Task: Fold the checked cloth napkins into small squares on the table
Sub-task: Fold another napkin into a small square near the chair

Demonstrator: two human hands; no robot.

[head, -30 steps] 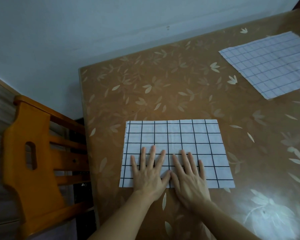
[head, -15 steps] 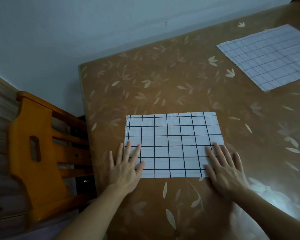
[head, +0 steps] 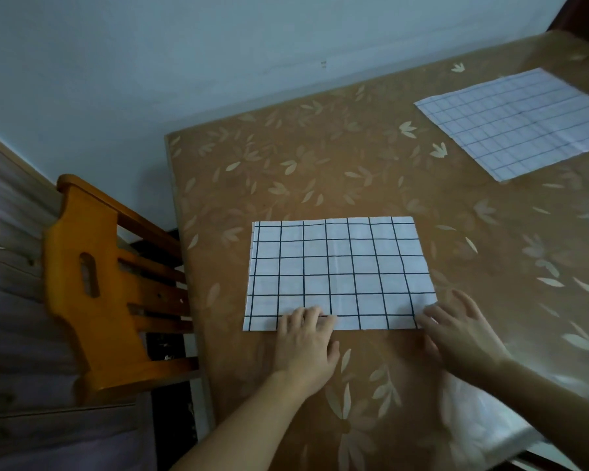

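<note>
A white napkin with black checks (head: 337, 266) lies flat as a wide rectangle near the table's front left. My left hand (head: 305, 338) rests on its near edge left of the middle, fingers bent, fingertips pressing the cloth and thumb off to the side. At the near right corner is my right hand (head: 463, 331), blurred, with its fingers spread and its fingertips touching the corner. A second napkin (head: 517, 120), white with thin blue checks, lies spread out at the far right, away from both hands.
The table (head: 320, 171) has a brown cover with a pale leaf print; its left edge runs close to the napkin. An orange wooden chair (head: 92, 277) stands against that edge. A pale wall runs behind the table.
My left hand has slid right along the near edge from the left corner and bent its fingers. My right hand has drawn in to the near right corner.
</note>
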